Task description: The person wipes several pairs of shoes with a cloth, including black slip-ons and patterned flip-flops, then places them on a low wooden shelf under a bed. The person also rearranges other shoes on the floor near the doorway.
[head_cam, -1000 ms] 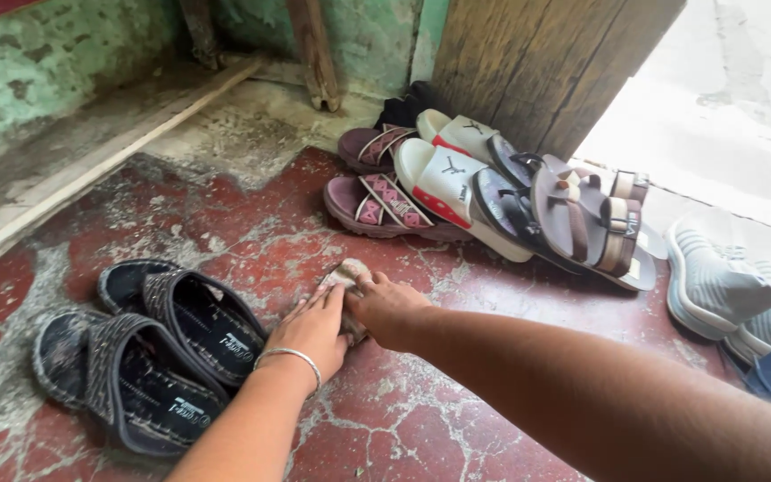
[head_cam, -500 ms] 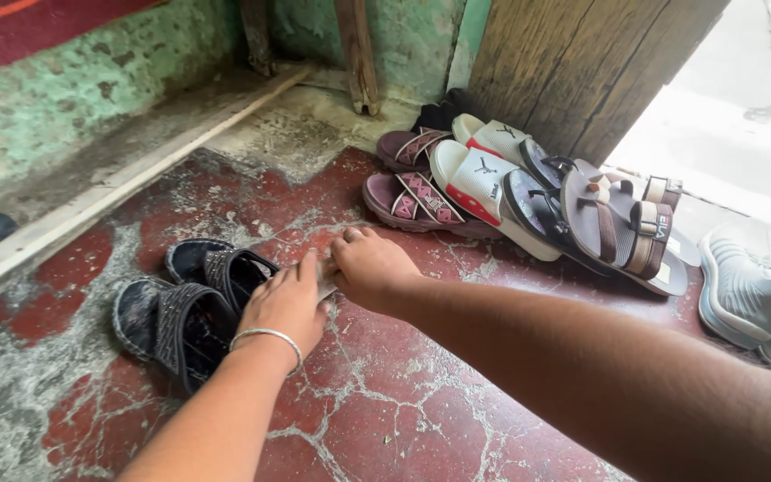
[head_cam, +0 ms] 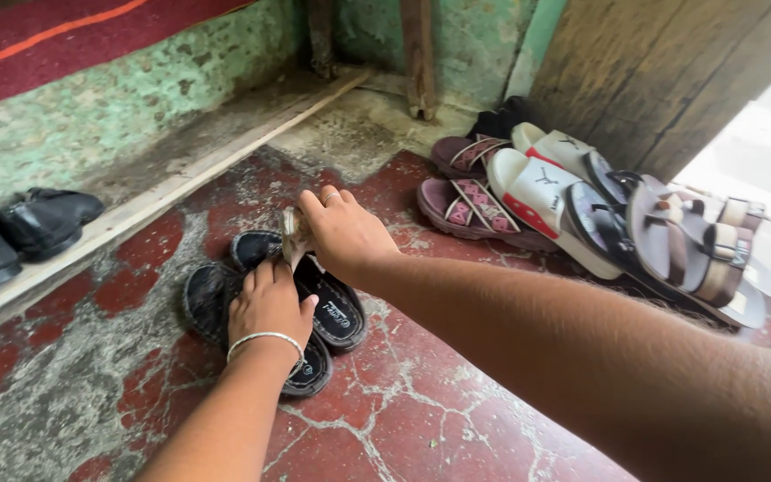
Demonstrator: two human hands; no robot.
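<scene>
While sandals (head_cam: 528, 192) crowd nearby, right hand (head_cam: 343, 234) grips cloth (head_cam: 294, 236); left hand (head_cam: 267, 306) presses black sandals (head_cam: 336, 308).

A home entryway: sandals (head_cam: 528, 201) lined up by a wooden door (head_cam: 644, 80).

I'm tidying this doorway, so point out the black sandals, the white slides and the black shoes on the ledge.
black sandals (head_cam: 336, 312), head view, insole of the nearer-right sandal
white slides (head_cam: 528, 183), head view, strap of the front slide
black shoes (head_cam: 46, 219), head view, upper of the right shoe

Sandal heap (head_cam: 600, 210) right (bare floor (head_cam: 421, 419) near)
</scene>
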